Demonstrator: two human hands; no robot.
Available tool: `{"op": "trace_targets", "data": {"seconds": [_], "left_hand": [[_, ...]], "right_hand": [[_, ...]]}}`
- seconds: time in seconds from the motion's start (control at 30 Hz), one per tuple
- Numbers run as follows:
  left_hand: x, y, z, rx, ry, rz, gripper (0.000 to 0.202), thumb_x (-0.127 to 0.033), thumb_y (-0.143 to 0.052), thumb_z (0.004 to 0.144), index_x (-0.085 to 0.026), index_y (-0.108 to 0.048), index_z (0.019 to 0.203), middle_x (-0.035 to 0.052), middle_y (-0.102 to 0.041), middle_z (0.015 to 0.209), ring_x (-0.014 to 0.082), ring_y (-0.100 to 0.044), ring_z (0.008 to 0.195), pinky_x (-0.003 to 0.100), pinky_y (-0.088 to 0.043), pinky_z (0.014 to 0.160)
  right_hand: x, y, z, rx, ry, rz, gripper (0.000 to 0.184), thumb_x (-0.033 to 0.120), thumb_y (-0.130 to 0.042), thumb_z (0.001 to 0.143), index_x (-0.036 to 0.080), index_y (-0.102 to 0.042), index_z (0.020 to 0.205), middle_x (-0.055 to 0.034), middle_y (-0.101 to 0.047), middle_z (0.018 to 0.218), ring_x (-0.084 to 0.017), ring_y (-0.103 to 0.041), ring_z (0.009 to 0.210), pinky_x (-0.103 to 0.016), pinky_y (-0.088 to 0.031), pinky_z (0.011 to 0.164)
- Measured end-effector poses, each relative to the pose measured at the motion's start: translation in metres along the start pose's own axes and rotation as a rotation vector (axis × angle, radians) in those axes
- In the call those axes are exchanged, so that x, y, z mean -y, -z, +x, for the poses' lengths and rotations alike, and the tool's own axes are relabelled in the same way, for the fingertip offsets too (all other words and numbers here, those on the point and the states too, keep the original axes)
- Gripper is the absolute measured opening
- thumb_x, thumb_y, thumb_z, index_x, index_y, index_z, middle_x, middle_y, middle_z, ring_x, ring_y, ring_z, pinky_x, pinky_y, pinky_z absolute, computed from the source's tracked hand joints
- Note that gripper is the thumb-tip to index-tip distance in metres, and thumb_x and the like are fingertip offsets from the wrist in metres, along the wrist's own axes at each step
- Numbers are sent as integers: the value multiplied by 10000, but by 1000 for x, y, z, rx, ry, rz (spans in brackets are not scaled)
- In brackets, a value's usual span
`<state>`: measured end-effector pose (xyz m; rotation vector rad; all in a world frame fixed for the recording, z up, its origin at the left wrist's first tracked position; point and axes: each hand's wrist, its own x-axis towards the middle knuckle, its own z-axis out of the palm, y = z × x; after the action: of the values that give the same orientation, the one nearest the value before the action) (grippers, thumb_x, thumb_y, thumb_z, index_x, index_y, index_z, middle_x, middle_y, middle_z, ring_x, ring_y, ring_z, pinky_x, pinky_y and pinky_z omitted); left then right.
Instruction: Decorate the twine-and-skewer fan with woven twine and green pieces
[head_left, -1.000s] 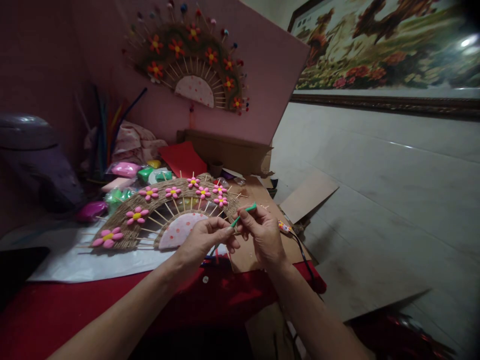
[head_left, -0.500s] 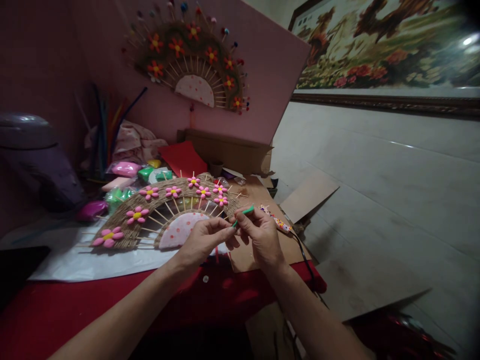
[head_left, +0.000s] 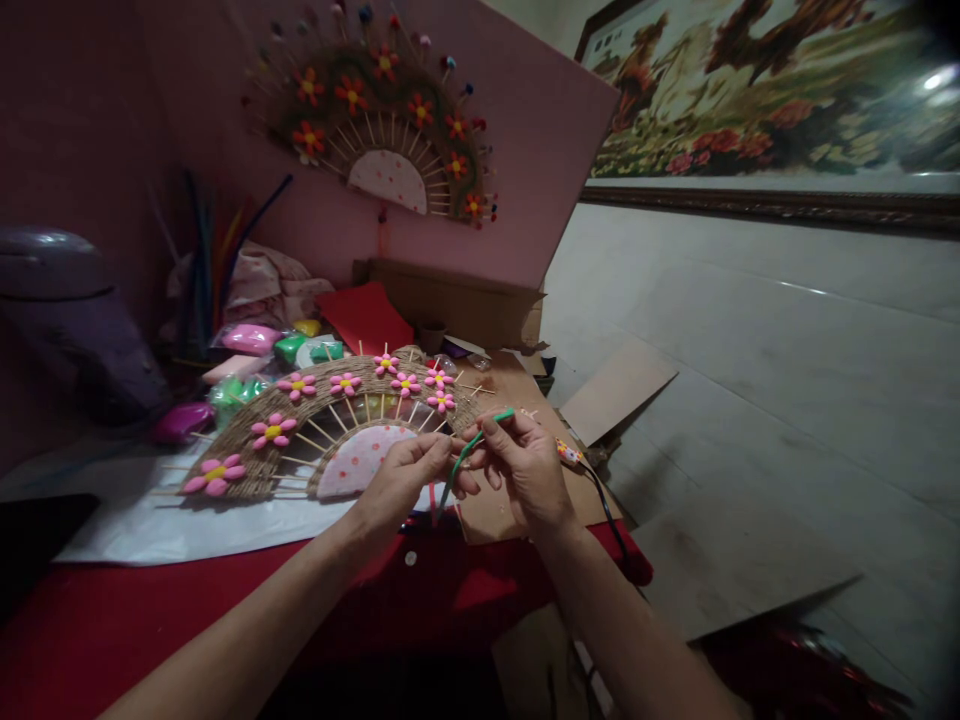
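Observation:
A thin green strand of modelling clay (head_left: 469,450) runs from my right hand down towards the left, its lower end hanging loose. My right hand (head_left: 529,470) pinches its upper end between thumb and fingers. My left hand (head_left: 412,470) has its thumb and fingertips closed at the strand's middle. Behind my hands lies a fan-shaped piece (head_left: 259,425) of twine wound over wooden sticks, with pink clay flowers (head_left: 274,430) on its band and a white spotted half-round (head_left: 360,460) at its base.
Bagged coloured clay (head_left: 251,338) and a red sheet (head_left: 365,315) lie behind the fan. A patterned glue gun (head_left: 568,452) with a black cord rests on cardboard (head_left: 495,510) at right. A similar finished fan (head_left: 390,180) hangs on the pink wall. Red cloth (head_left: 315,610) covers the near edge.
The green clay strand shows much longer now, drooping below my fingers where only a short piece showed before. My hands have barely shifted.

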<state>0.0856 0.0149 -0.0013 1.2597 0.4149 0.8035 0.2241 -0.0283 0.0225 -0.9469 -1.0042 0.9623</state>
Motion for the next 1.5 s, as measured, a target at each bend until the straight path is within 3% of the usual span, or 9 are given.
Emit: {"op": "trace_targets", "data": {"seconds": [0.27,0.43,0.77,0.97,1.07,1.2,1.37,1.5], "left_hand": [[4,4,1,57,45,-175,243,-383,-542,858,-144,-581,880,79,-701,755,180,-639,644,337,-466,692],[3,5,0,77,79,-109,260,-385,-560,851,-130,-611,858,87,-714,770,160,-643,647,310,-462,705],[7,6,2,63,100,-42,285,-377,-735,698,-113,-627,704,83,-717,672,159,-636,560,287,-471,609],[5,5,2,42,127,-107,414,-503,-615,782,-103,-631,890,116,-726,817,172,-669,614,324,-487,697],[8,6,4,37,115,-120,349,-413,-702,733,-119,-615,899,103,-727,843,181,-676,616,346,-501,701],[11,8,5,29,130,-102,330,-314,-796,630,-129,-592,813,72,-724,716,193,-671,576,332,-504,637],[9,7,3,37,139,-44,299,-367,-754,676,-111,-628,766,92,-729,733,165,-659,561,291,-484,621],[7,5,2,27,134,-38,344,-427,-649,778,-107,-660,905,119,-735,854,167,-680,642,303,-485,706]], "right_hand": [[4,2,2,24,-49,38,262,384,-728,717,154,-605,739,-32,-694,716,-114,-642,498,-140,-376,322],[11,4,5,-5,-50,58,266,377,-739,703,156,-598,747,-28,-692,710,-127,-663,536,-128,-384,318],[14,4,4,-4,-48,86,256,357,-744,704,151,-600,752,-26,-689,699,-128,-669,552,-117,-396,314],[17,7,6,-20,-31,105,260,352,-751,696,149,-602,757,-16,-691,683,-109,-647,497,-114,-399,309],[16,9,6,-19,-34,116,264,353,-755,692,150,-604,768,-15,-693,685,-113,-653,503,-114,-400,310],[15,9,6,-23,-30,115,262,355,-751,696,150,-603,766,-16,-695,687,-118,-660,517,-116,-400,310],[16,9,6,-28,-46,125,261,343,-759,686,146,-606,766,-17,-697,683,-113,-653,506,-117,-402,311],[19,10,7,-45,-55,140,270,340,-769,673,144,-611,772,-16,-698,680,-103,-637,475,-118,-402,304]]}}
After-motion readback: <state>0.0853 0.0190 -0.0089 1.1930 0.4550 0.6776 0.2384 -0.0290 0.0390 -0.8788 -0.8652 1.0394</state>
